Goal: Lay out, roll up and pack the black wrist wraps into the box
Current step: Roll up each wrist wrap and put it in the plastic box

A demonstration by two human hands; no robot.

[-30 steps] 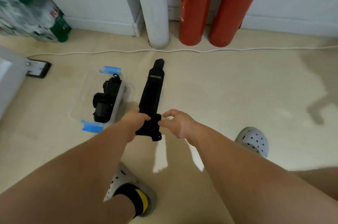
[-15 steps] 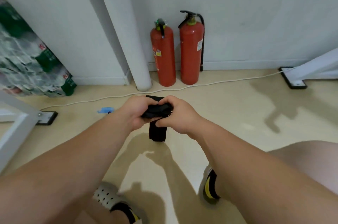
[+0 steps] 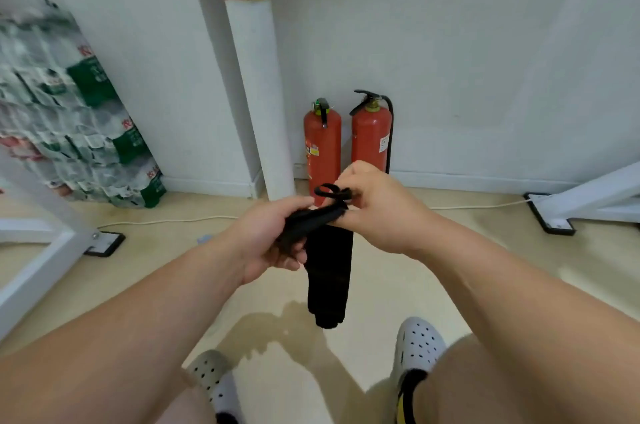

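Note:
A black wrist wrap (image 3: 329,271) hangs in the air in front of me, its long end pointing down toward the floor. My left hand (image 3: 268,238) grips its upper part from the left. My right hand (image 3: 372,205) pinches the top end, where the thin thumb loop (image 3: 330,191) sticks up. The two hands are close together at chest height. The box is out of view.
Two red fire extinguishers (image 3: 370,132) stand against the white wall beside a white pipe (image 3: 258,94). A stack of bottled-water packs (image 3: 69,118) leans at left. White frame legs (image 3: 588,202) rest on the floor at both sides, and a white cable (image 3: 162,221) runs along the floor. My shoes (image 3: 419,347) are below.
The wrap lay flat on the floor beside the box a second ago; both hands have lifted it up, and it now hangs unrolled. The view has tilted upward, away from the box.

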